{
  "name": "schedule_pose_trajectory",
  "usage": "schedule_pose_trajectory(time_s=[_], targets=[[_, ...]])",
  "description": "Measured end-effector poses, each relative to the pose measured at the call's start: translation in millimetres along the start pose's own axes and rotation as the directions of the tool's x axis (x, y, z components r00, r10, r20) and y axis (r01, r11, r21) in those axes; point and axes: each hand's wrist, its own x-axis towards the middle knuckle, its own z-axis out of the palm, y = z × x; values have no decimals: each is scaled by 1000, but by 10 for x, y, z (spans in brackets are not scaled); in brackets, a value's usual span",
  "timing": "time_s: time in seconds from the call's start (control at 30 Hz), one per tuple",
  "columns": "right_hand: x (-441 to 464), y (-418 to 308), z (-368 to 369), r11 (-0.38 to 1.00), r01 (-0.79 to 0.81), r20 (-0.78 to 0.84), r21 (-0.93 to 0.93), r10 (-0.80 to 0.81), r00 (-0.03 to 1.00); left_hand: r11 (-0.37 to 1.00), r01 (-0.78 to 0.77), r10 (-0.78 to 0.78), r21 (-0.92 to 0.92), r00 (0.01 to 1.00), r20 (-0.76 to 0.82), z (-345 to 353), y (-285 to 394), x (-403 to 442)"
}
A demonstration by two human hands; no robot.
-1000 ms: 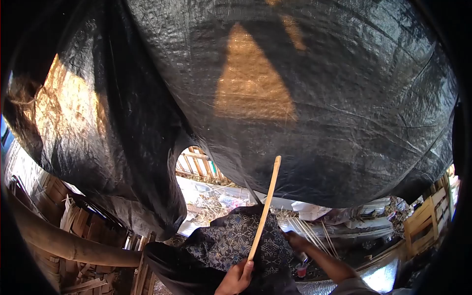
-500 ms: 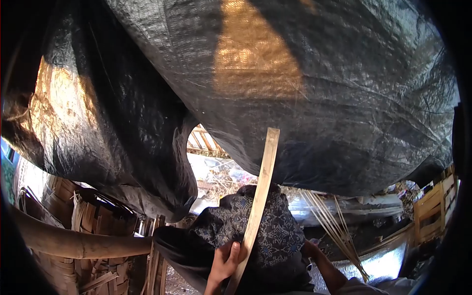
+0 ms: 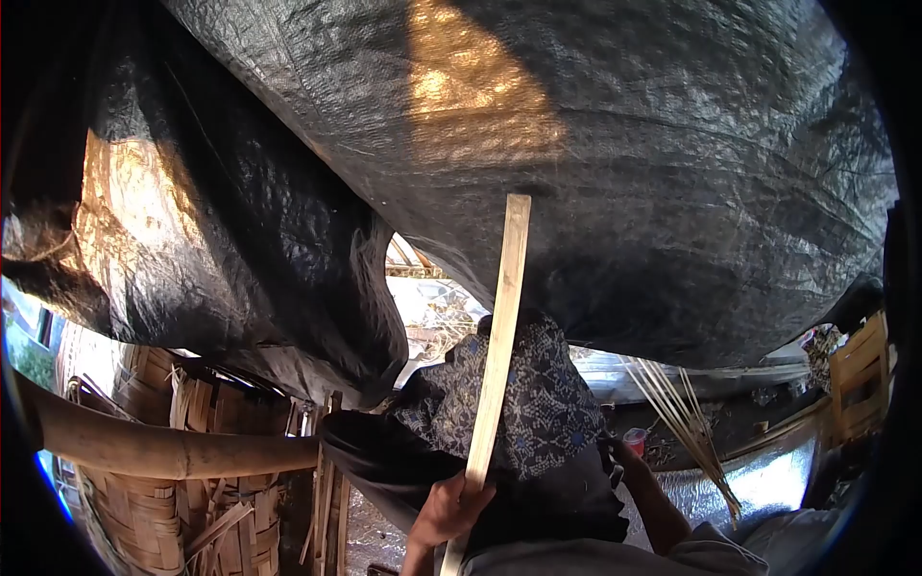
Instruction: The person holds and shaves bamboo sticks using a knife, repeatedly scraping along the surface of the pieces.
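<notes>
A long, flat, pale strip of bamboo or wood stands nearly upright in front of me, its top end against the backdrop of the dark tarp. My left hand is closed round its lower part, fingers wrapped over the front. Behind the strip, a dark cloth with a pale floral print covers my lap. My right hand is beside the right edge of this cloth, apart from the strip. Its fingers are dark and partly hidden, so whether it holds anything does not show.
A large black tarp hangs across the front. On the left, a thick bamboo pole runs above woven baskets. To the right lie a bundle of thin strips, a red cup and a wooden crate.
The strip has risen in view and shifted slightly left. My left hand now wraps further round it, where its thumb pointed up before. My right hand appears higher, and the view has shifted slightly.
</notes>
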Motion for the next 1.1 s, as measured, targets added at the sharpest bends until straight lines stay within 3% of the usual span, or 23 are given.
schedule_pose_trajectory(time_s=[0.03, 0.07, 0.1, 0.13, 0.17, 0.2, 0.23, 0.3, 0.33, 0.37, 0.43, 0.5, 0.6, 0.63, 0.7, 0.77, 0.83, 0.87, 0.93, 0.97, 1.03, 1.07, 1.1], targets=[[98, 201, -187, 985, 165, 73, -53, -161, 984, 1000, 2, -2, 4, 1000, 1, 69, -16, 6], [347, 532, -601, 993, -58, 21, 104, 56, 998, 997, -70, 66, -26, 992, -106, 162, -56, 28], [296, 501, -564, 992, -59, 22, 107, 57, 998, 988, -145, 131, -49, 968, -213, 225, -69, 30], [229, 420, -492, 961, -3, 88, 277, -22, 996, 965, -27, -3, -261, 994, -112, 189, 81, 78], [133, 222, -299, 896, 40, 138, 441, -112, 984, 965, -25, -4, -260, 994, -109, 206, 138, 139], [78, -21, -109, 838, -93, 156, 538, 10, 988, 919, -33, -8, -393, 995, -102, 252, 170, 212], [89, -123, -73, 838, -90, 149, 538, 11, 989, 853, -36, -12, -521, 996, -90, 282, 217, 260], [82, -278, -50, 465, -304, 118, 831, 385, 915, 693, -49, 2, -720, 998, -65, 274, 453, 356], [-59, -422, 196, 604, -111, -93, 789, 296, 951, 694, -87, 33, -715, 995, -89, 283, 493, 429], [-167, -560, 327, 606, -110, -94, 788, 294, 951, 663, -109, 66, -740, 994, -88, 274, 479, 485], [-342, -827, 556, 435, -151, 44, 888, 245, 968, 643, -83, 53, -761, 997, -63, 207, 482, 569], [-553, -1046, 894, 460, -144, 52, 876, 207, 977, 628, -98, 67, -772, 995, -72, 135, 543, 655], [-793, -1205, 1354, 793, 64, -48, 606, -44, 998, 553, -93, 88, -828, 995, -53, 82, 531, 780], [-876, -1222, 1477, 797, 73, -47, 600, -56, 997, 497, -71, 110, -865, 994, -18, 77, 510, 821], [-1014, -1307, 1689, 948, 120, -21, 295, -119, 993, 439, -57, 128, -896, 992, 0, 91, 510, 863], [-1054, -1409, 1837, 981, 142, 40, 133, -148, 988, 418, -13, 103, -908, 994, 32, 122, 511, 897], [-936, -1426, 1892, 936, 301, 83, -181, -291, 953, 412, -1, 109, -911, 993, 49, 166, 499, 926], [-871, -1465, 1918, 933, 309, 72, -184, -301, 951, 468, -13, 101, -884, 994, 40, 186, 496, 930], [-705, -1571, 1945, 546, 403, 92, -734, -508, 856, 545, -34, 88, -837, 996, 16, 187, 515, 921], [-562, -1580, 1918, 283, 484, 194, -828, -665, 722, 540, -34, 98, -841, 995, 22, 209, 484, 935], [-411, -1698, 2013, 97, 533, 310, -841, -720, 621, 618, -94, 106, -780, 994, -36, 256, 421, 952], [-349, -1759, 2074, 110, 532, 317, -839, -697, 643, 623, -95, 108, -776, 994, -35, 257, 442, 939], [-176, -1749, 2059, 43, 583, 380, -811, -721, 580, 614, -93, 106, -784, 994, -34, 251, 459, 941]])
